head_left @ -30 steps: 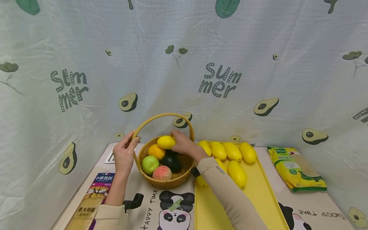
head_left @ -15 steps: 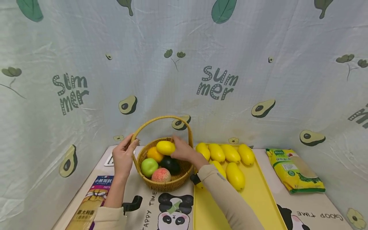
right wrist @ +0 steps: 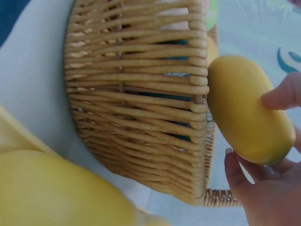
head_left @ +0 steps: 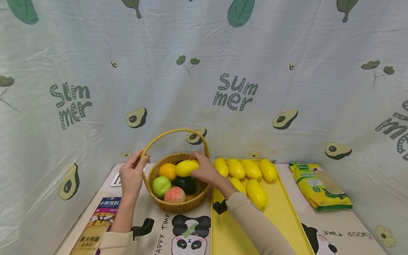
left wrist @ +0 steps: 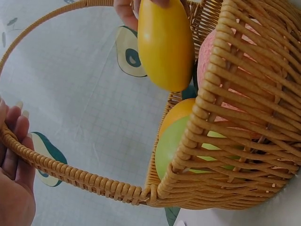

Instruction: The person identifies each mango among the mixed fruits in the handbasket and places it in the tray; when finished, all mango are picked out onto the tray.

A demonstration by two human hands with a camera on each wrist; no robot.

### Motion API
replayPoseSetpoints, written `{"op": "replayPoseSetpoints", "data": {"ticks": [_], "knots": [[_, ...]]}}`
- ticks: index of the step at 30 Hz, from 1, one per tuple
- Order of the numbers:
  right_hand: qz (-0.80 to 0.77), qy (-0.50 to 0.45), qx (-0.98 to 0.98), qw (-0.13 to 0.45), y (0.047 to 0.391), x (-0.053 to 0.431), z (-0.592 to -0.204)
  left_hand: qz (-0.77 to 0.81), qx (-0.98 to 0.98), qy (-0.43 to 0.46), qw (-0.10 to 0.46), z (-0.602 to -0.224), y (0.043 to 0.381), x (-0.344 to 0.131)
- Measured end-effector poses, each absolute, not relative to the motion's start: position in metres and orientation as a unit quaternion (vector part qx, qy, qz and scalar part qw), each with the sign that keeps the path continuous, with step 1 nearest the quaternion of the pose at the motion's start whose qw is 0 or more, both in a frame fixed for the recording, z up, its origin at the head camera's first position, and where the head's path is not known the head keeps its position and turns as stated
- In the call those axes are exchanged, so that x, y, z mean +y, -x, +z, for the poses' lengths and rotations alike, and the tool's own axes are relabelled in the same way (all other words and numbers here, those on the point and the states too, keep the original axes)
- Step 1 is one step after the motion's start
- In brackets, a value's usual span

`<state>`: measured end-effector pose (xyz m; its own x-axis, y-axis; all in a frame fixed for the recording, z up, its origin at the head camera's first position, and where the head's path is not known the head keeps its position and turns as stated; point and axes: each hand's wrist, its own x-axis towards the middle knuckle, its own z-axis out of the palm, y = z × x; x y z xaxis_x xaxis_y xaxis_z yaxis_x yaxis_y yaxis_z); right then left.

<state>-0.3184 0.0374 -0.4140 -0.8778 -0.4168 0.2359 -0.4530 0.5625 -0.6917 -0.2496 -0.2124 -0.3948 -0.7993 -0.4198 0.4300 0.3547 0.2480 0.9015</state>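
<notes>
In the head view my left hand (head_left: 131, 177) grips the left side of the arched handle of a wicker basket (head_left: 188, 206). My right hand (head_left: 205, 170) holds a yellow mango (head_left: 186, 168) by its right end, over the back of the basket. The right wrist view has the thumb on one side of the mango (right wrist: 247, 108) and fingers on the other. Inside the basket lie an orange (head_left: 167, 172), a green apple (head_left: 161, 186), a pinkish peach (head_left: 175, 195) and a dark oval fruit (head_left: 186, 185), partly hidden under the mango.
Right of the basket stands a yellow tray (head_left: 280, 216) with several mangoes (head_left: 256, 194) at its far end. A yellow-green food bag (head_left: 322, 186) lies farther right. At the left is a pasta pack (head_left: 97, 226), with a white card (head_left: 116, 181) behind it. A printed curtain (head_left: 191, 92) hangs behind.
The mango in my right hand has moved slightly right and nearer to me relative to the basket. My left hand keeps its grip on the handle. The head view has shifted a little.
</notes>
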Motion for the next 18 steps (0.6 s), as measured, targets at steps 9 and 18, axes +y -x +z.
{"op": "replayPoseSetpoints", "data": {"ticks": [9,18], "knots": [[0.470,-0.234,-0.849,0.055,0.297,0.064,-0.414,-0.601,-0.734,-0.022,0.315,-0.395,0.248,-0.211],[0.504,-0.228,-0.828,0.091,0.287,0.112,-0.403,-0.599,-0.734,-0.025,0.317,-0.394,0.247,-0.210]]}}
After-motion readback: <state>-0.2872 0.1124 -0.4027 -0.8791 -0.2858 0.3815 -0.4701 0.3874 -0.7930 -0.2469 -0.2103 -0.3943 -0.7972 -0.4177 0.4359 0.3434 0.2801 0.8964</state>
